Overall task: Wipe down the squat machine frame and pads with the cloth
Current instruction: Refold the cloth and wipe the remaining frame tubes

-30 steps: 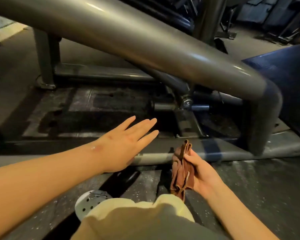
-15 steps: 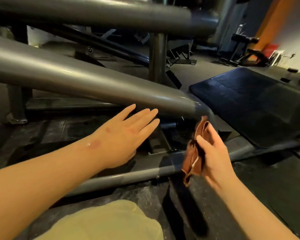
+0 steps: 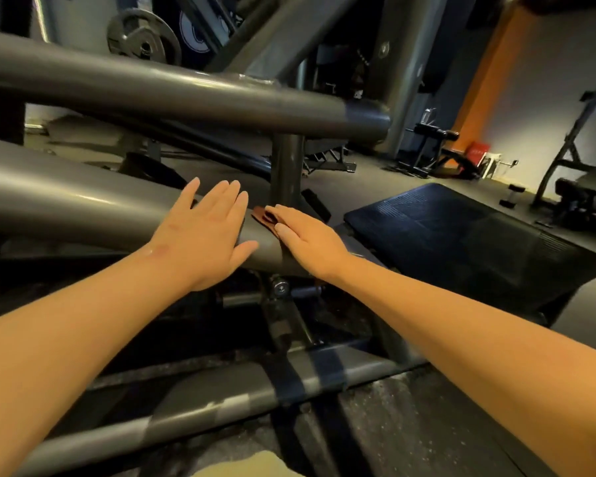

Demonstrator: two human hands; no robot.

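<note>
The right hand (image 3: 307,241) lies flat, with the fingers straight and close together, and presses the brown cloth (image 3: 264,215) onto the lower frame tube (image 3: 66,201). Most of the cloth is hidden under this hand. Only a small folded corner shows beyond the fingertips, and a narrow edge shows beside the thumb. How the cloth is folded below the palm cannot be told.

The left hand (image 3: 207,232) rests just beside it on the same tube. It is open, its fingers are stretched and it holds nothing. Its thumb nearly touches the edge of the cloth. Both forearms are cut off by the lower border of the view.

The tube slopes down to the right, and its end is covered by the two hands. Above it runs the upper tube (image 3: 186,94), and a dark upright post (image 3: 287,166) stands between the two, just behind the cloth. Under the hands a bolt (image 3: 280,288) is seen in deep shadow; the parts around it are hard to make out.

Nearer lies the base rail (image 3: 221,401), which has dark tape around it. To the right is a dark blue ribbed platform (image 3: 461,235). At the top left a weight plate (image 3: 143,39) is partly hidden by the frame.
</note>
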